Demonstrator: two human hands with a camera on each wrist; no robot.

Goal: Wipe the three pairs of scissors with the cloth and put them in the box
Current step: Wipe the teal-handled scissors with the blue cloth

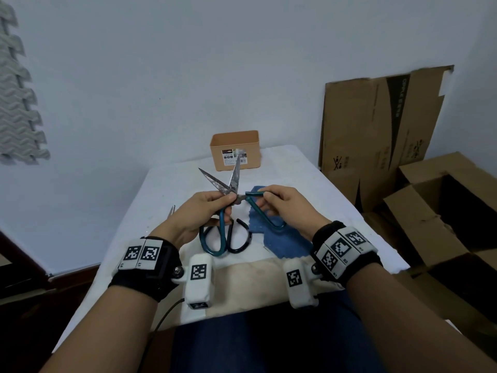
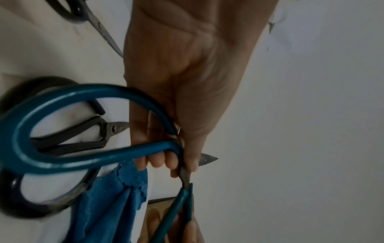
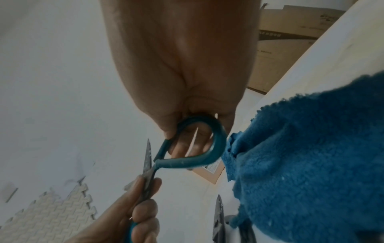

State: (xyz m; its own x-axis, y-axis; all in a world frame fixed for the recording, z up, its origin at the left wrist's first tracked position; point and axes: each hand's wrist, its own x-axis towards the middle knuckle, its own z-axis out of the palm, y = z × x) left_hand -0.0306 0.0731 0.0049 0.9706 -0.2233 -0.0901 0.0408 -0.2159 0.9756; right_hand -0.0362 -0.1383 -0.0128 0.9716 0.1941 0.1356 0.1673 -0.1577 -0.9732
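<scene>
Teal-handled scissors (image 1: 233, 181) with rusty blades spread open are held above the table by both hands. My left hand (image 1: 226, 208) grips them at the pivot and the near handle (image 2: 62, 98). My right hand (image 1: 265, 201) pinches the other handle loop (image 3: 216, 141). The blue cloth (image 1: 282, 243) lies flat on the table under my right hand, with no hand on it. Black-handled scissors (image 1: 242, 239) lie on the table beneath the teal pair. Only the tips of a third pair (image 1: 172, 210) show left of my left hand. The orange box (image 1: 235, 150) stands at the table's far edge.
The table has a white cover (image 1: 336, 211), and its right edge runs close to the cloth. Flattened cardboard (image 1: 376, 125) leans on the wall at the right, with an open carton (image 1: 443, 211) on the floor beside the table. A foam mat (image 1: 18, 103) hangs at the left.
</scene>
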